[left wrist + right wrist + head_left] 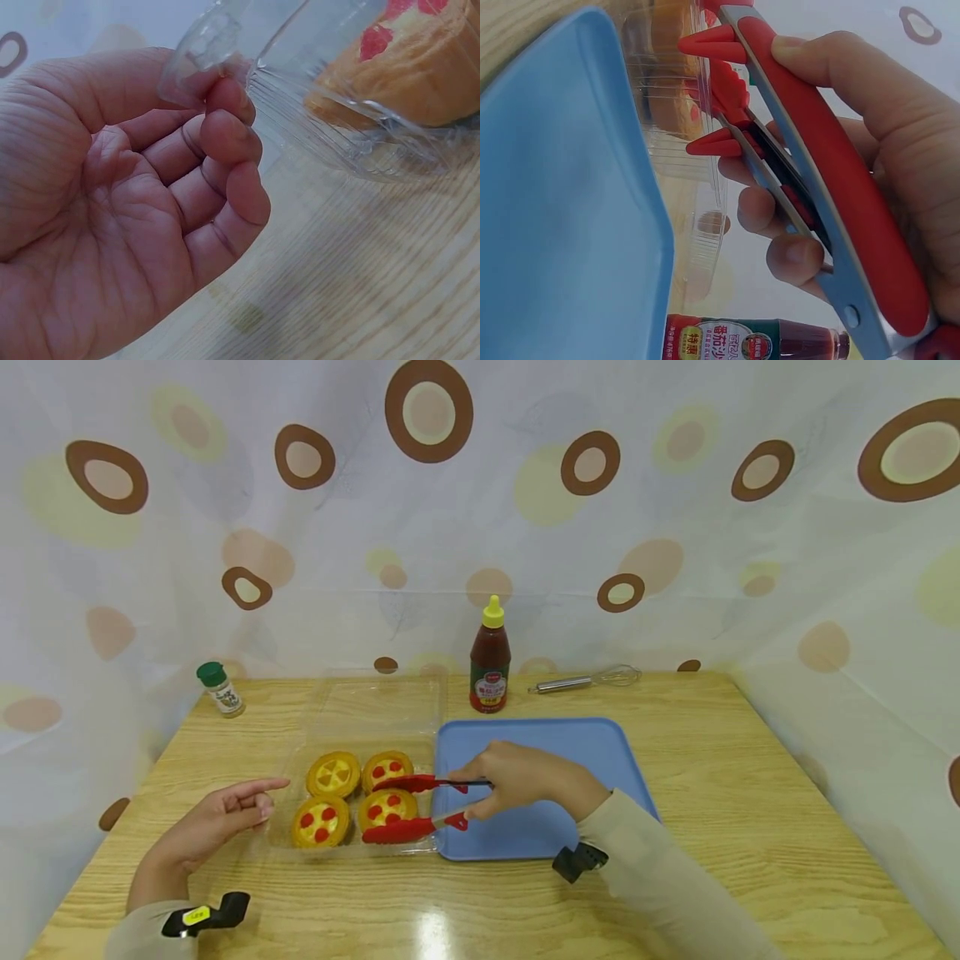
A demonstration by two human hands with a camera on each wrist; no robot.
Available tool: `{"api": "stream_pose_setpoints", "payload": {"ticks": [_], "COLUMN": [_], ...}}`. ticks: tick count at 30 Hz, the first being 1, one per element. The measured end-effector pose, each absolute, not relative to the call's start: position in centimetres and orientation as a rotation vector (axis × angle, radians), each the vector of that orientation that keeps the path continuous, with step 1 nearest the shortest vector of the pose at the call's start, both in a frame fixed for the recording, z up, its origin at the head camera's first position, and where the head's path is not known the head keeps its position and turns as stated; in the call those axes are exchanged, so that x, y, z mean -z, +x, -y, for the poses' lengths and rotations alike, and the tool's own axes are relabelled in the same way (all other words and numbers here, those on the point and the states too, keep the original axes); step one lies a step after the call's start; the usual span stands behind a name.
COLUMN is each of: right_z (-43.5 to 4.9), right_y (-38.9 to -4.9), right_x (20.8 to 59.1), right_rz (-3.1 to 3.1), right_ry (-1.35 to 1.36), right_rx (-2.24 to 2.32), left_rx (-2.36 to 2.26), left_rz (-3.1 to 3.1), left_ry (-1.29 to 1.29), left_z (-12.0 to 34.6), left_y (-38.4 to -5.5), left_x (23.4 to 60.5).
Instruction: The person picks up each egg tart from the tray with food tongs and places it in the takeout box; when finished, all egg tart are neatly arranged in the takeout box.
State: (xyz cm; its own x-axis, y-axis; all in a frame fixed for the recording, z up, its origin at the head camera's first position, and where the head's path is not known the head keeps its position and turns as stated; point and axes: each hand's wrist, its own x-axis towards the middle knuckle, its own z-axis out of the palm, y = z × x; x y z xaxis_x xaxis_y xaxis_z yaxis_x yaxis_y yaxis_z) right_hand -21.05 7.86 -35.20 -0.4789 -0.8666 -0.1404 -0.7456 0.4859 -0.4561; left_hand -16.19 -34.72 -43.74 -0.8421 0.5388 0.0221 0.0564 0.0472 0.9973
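Note:
My right hand grips a pair of red-tipped metal tongs above the tray. The tongs' spread tips straddle the front right tart, which has red round toppings; whether they touch it I cannot tell. It sits with two similar tarts and a triangle-patterned tart in a clear plastic container, whose lid lies folded back. At the container's left side is my left hand, its thumb and finger pinching the clear rim in the left wrist view.
Right of the container lies a blue tray. Behind stands a ketchup bottle with a yellow cap, and a whisk lies to its right. A green-capped shaker stands back left. A patterned curtain borders the table.

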Motion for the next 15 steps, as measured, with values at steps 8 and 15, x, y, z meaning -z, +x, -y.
{"api": "stream_pose_setpoints", "payload": {"ticks": [8,15], "right_z": [-7.93,-8.19], "right_y": [-21.49,-21.63], "right_x": [35.53,35.85], "right_rz": [-2.376,-2.373], "right_ry": [-1.307,-1.326], "right_rx": [0.528,0.553], "left_rx": [-1.848,-1.854], "left_rz": [-1.992,-1.973], "left_ry": [0.58,0.577], "left_z": [34.76,34.74], "left_y": [-16.14,-16.15], "left_x": [43.81,43.74]}}
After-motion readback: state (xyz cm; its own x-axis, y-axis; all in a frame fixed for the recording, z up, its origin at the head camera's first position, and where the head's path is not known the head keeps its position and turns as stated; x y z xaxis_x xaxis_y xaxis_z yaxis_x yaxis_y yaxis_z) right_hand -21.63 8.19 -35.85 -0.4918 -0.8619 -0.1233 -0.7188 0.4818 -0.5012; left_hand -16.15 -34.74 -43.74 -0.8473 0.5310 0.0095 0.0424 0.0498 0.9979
